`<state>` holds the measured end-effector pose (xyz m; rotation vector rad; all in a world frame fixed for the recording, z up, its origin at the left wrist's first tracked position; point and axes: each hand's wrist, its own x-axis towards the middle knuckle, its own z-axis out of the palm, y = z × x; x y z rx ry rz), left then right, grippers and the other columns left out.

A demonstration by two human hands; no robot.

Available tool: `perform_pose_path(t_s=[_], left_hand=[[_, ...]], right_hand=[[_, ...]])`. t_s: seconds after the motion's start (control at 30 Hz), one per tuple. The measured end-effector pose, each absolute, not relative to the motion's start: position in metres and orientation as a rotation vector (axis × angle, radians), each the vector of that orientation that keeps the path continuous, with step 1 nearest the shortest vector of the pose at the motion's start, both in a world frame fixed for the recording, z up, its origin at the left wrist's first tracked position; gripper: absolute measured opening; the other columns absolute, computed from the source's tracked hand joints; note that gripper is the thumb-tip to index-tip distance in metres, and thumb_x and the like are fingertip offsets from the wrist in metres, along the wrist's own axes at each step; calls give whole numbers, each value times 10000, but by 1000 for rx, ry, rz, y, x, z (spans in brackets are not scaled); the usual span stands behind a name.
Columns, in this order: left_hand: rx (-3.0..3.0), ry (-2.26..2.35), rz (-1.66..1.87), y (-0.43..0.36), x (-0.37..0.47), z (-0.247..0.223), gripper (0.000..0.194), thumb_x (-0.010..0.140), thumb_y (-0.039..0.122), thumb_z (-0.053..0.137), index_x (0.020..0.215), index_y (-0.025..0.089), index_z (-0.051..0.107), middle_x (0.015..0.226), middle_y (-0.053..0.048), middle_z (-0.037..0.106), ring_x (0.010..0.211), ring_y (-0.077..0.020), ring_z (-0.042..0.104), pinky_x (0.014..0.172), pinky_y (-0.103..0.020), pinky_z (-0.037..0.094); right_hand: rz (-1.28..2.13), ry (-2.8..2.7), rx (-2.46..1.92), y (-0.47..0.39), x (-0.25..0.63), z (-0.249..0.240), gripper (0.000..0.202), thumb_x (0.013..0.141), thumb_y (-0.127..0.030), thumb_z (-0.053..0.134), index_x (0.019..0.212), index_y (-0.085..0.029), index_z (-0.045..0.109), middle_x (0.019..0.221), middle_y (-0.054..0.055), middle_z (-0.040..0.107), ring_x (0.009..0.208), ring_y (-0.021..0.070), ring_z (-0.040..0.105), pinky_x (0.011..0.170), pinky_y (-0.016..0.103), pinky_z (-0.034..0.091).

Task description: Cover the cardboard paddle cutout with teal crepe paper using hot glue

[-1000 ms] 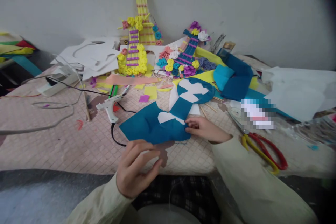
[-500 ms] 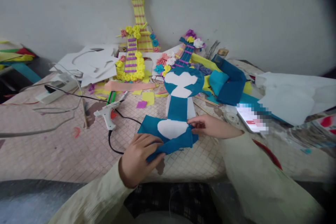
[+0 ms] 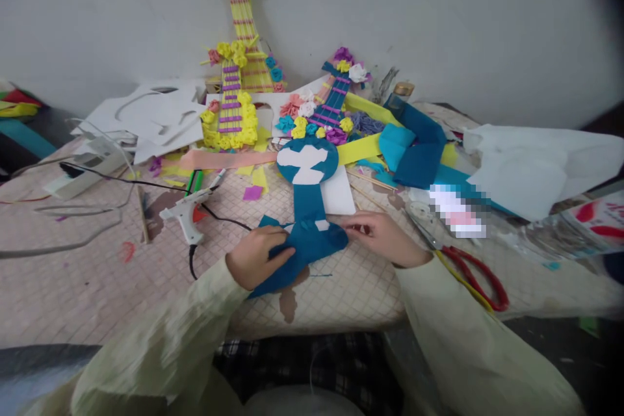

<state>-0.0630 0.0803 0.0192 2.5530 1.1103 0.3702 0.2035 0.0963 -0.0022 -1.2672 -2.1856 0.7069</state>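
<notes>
The table [image 3: 88,299] carried a cover with a diamond-grid pattern. The guitar-shaped piece [image 3: 309,203] lay on it between the hands, in front of the person. Its long axis ran away from the person, with the round end pointing toward the wall and the wide end nearest. The round end and straight neck were faced in smooth, matte blue; irregular white patches showed on the disc. A creased blue sheet [image 3: 312,247] covered most of the wide end. The left hand [image 3: 260,257] rested on this sheet with fingers bent; whether it gripped a fold could not be told. The right hand [image 3: 373,234] had its fingertips drawn together at the sheet's right edge; whether paper lay between them could not be told. The glue gun [image 3: 188,214], white plastic, lay to the left.
</notes>
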Motion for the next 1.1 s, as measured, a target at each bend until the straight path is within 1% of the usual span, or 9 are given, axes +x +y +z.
perform_pose_path(t_s=[0.1, 0.17, 0.33, 0.43, 0.53, 0.67, 0.8, 0.97, 1.1], left_hand=[[2507, 965, 385, 79, -61, 23, 201, 812, 334, 476, 789, 152, 557, 835, -61, 619, 820, -173, 579, 746, -300, 466], [2484, 897, 400, 76, -59, 25, 226, 789, 354, 514, 882, 153, 556, 959, -74, 620, 897, -178, 579, 792, -297, 462], [2529, 861, 324, 62, -58, 25, 276, 728, 387, 578, 878, 155, 580, 990, -91, 612, 930, -214, 574, 824, -339, 451], [2578, 865, 288, 51, -68, 23, 360, 694, 406, 610, 965, 172, 572, 1037, -98, 602, 984, -244, 547, 842, -378, 440], [2630, 894, 289, 41, -82, 22, 334, 719, 310, 587, 1034, 202, 556, 1104, -86, 583, 1046, -249, 513, 860, -393, 433], [2620, 970, 350, 33, -93, 23, 181, 782, 160, 482, 905, 215, 604, 1041, -52, 615, 995, -199, 545, 837, -348, 454], [2609, 1003, 497, 33, -95, 23, 154, 808, 157, 467, 830, 186, 617, 941, -64, 646, 919, -182, 580, 777, -319, 485], [2566, 1113, 522, 37, -94, 18, 137, 812, 197, 482, 843, 175, 614, 924, -73, 652, 868, -181, 599, 762, -329, 498], [2542, 1186, 617, 42, -93, 14, 117, 813, 224, 491, 833, 177, 596, 890, -57, 656, 839, -167, 605, 749, -305, 497]], right_hand=[[709, -2199, -1189, 92, 206, -7, 240, 814, -194, 496, 1006, -230, 636, 984, 41, 661, 913, 174, 583, 822, 339, 462], [704, -2263, -1118, 97, 204, -8, 289, 823, -179, 477, 1084, -225, 593, 1059, 56, 629, 983, 184, 552, 870, 371, 435], [734, -2501, -873, 121, 190, -3, 383, 789, -174, 532, 1168, -225, 520, 1218, 72, 526, 1137, 221, 434, 957, 433, 341], [806, -2541, -778, 131, 183, -3, 243, 789, -190, 544, 1025, -224, 593, 1146, 55, 570, 1079, 205, 470, 933, 402, 357], [777, -2406, -932, 132, 182, -6, 126, 789, -171, 531, 873, -206, 619, 951, 51, 620, 931, 183, 534, 831, 355, 417], [800, -2288, -1091, 123, 188, -13, 75, 767, -154, 547, 771, -181, 617, 791, 39, 619, 712, 145, 560, 670, 291, 449], [724, -2322, -1097, 115, 191, -19, 82, 762, -146, 556, 762, -181, 630, 751, 36, 630, 723, 154, 573, 688, 301, 441], [694, -2221, -1169, 109, 195, -22, 83, 751, -157, 570, 781, -195, 637, 756, 38, 631, 735, 163, 584, 674, 305, 465], [679, -2230, -1114, 105, 196, -23, 142, 769, -130, 530, 778, -207, 649, 805, 39, 645, 789, 172, 598, 742, 337, 466]])
